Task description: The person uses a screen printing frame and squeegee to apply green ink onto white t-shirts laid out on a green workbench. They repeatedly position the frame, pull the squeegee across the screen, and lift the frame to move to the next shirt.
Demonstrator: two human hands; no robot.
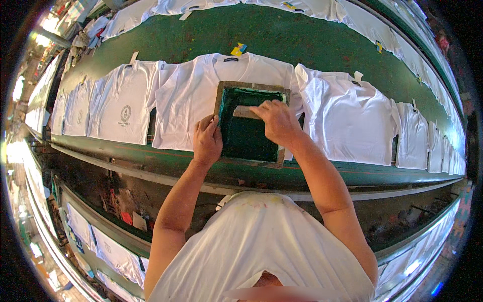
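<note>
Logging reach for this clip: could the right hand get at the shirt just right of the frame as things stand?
Probably yes: the shirt lies near the right hand, with most of it uncovered. The hand holds a scraper, though, so it may need to let go first.

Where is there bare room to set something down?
The widest bare patch is the green tabletop between the near T-shirts and far T-shirts, past the collar tags. It's crowded at the middle T-shirt, under the screen-printing frame: left hand on its edge, right hand on the squeegee.
</note>
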